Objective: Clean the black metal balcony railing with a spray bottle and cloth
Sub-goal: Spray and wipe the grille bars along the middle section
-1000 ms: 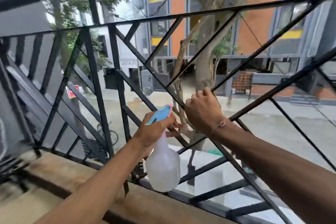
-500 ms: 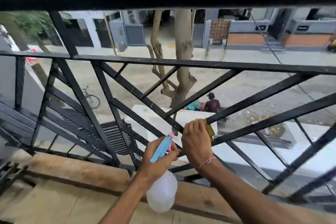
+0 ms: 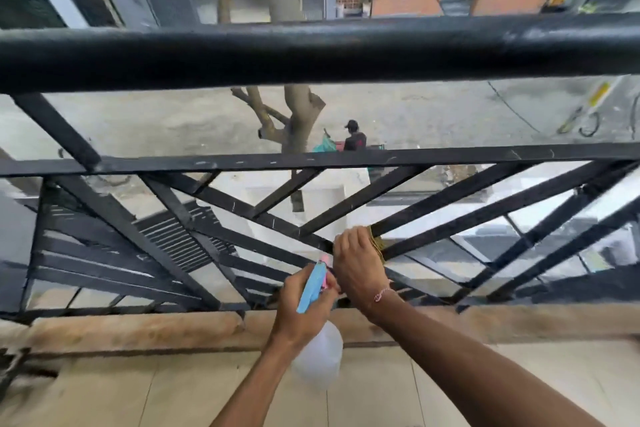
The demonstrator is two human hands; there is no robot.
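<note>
Now the right hand (image 3: 358,269) is curled around a yellowish cloth (image 3: 376,242), pressing it against the railing (image 3: 311,52) at the spot where several slanted bars meet, low in the lattice. Only an edge of the cloth shows, poking out past the knuckles on the right side of the hand. A thin pink bracelet (image 3: 381,294) sits on that wrist.

Just beside it, to the left and slightly lower, the left hand (image 3: 304,307) grips the neck of a spray bottle (image 3: 317,362). Its blue and pink trigger head (image 3: 313,284) points up toward the same junction of bars, the tip very near the right hand; whether a finger is squeezing the trigger cannot be told. The pale translucent body of the bottle hangs below the hand, on the near side of the railing, above the tiled floor (image 3: 138,395).

At the foot of the railing runs a worn brown ledge (image 3: 138,326), with the floor on the near side of it. The thick round top rail crosses the whole view, and a flat horizontal bar lies below it, above the diagonals.

Beyond the railing, down at street level, a tree trunk (image 3: 298,125) stands, and a person in a dark cap (image 3: 354,137) is just right of it. Farther behind are grey and orange building fronts (image 3: 405,0)
</note>
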